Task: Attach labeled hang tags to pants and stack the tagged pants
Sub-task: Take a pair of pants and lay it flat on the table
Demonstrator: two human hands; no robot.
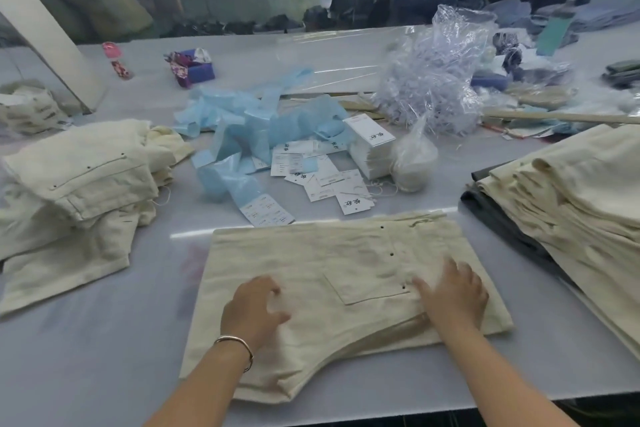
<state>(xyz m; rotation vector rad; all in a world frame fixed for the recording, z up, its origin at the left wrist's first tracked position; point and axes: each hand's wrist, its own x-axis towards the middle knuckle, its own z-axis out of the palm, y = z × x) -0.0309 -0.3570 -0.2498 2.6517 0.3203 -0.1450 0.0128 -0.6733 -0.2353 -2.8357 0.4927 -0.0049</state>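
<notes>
Fingers [460, 274] of right hand [453, 291] spread flat on folded pants [332, 288]; fingers [268, 286] of left hand [254, 308] loosely curled, tips touching same cloth, pinching nothing. Bracelet [235, 345] round left wrist.

Places below given from folded pants, lying flat at near edge of grey table [86, 340], patch pocket [367, 282] up, between both hands.

Right of pants, near but apart: tall stack of cream pants [571, 204] over a dark garment [502, 215]. Left, well apart: lower, looser pile of cream pants [79, 191], strings trailing from it. Beyond, far right: heap of clear plastic [436, 80]. Straight beyond: tangle of blue strips [256, 128]. Just beyond far edge: scattered hang tags [325, 177], white with black print, 1 close to pants' edge. Beside those, upright block of stacked tags [370, 146], and next to it a bag of white string [414, 163]. Far beyond, left: small patterned pouch [190, 66] and pink bottle [116, 59].
</notes>
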